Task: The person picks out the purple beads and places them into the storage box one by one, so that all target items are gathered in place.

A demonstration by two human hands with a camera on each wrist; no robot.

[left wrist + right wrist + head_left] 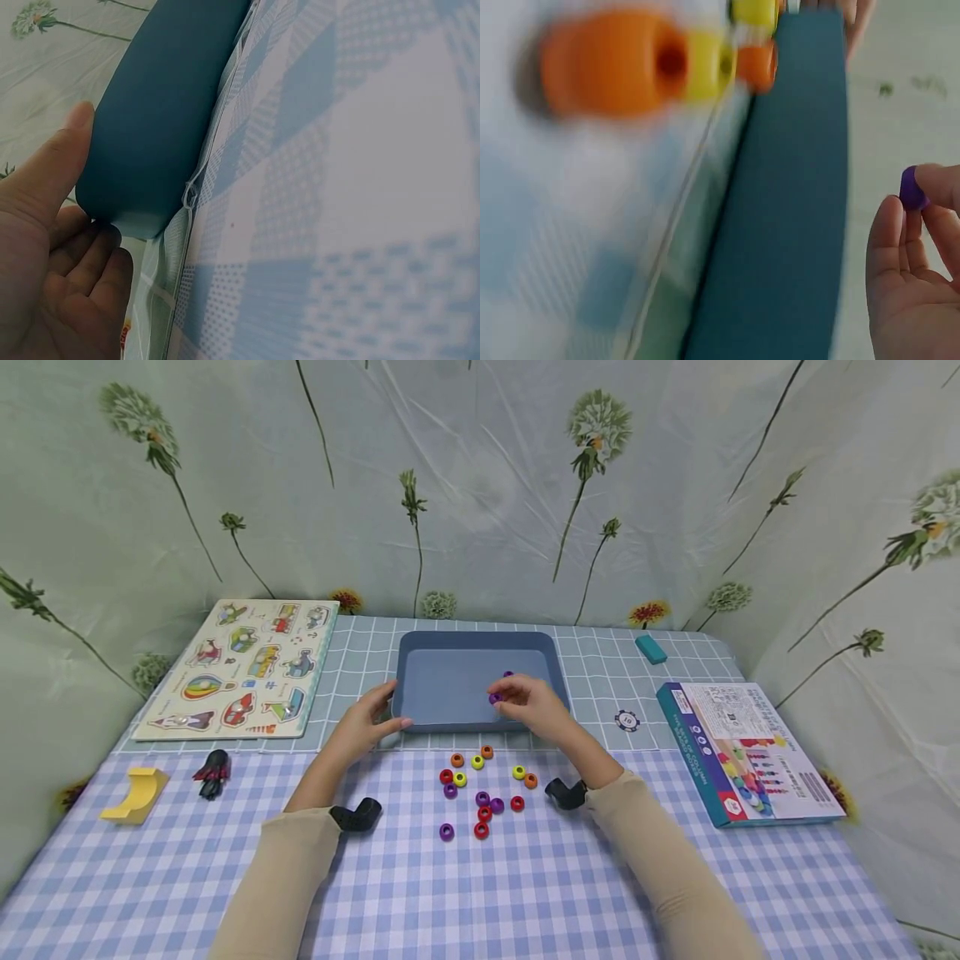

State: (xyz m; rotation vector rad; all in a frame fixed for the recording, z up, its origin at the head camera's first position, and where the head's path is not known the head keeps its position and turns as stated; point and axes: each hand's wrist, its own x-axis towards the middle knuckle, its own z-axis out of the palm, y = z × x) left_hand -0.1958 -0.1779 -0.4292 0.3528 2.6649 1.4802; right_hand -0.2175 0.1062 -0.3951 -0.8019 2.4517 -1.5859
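Observation:
My right hand (531, 703) pinches a purple bead (495, 698) between thumb and fingertips, over the right half of a blue-grey tray (450, 722). The same purple bead (911, 189) shows above the tray's rim in the right wrist view. Behind the fingers, another purple bead (508, 674) is partly hidden in the tray. My left hand (362, 720) holds the tray's near left corner, thumb at the front and fingers along the side. In front of the tray, several red beads (517, 803), orange beads (531, 781), yellow beads (519, 772) and purple beads (447, 832) lie scattered on the checked cloth.
A picture puzzle board (247, 672) lies at the back left. Nearer sit a yellow curved block (137, 796) and a small dark figure (214, 774). To the right are a teal block (651, 649), a poker chip (627, 720) and a flat toy box (750, 752).

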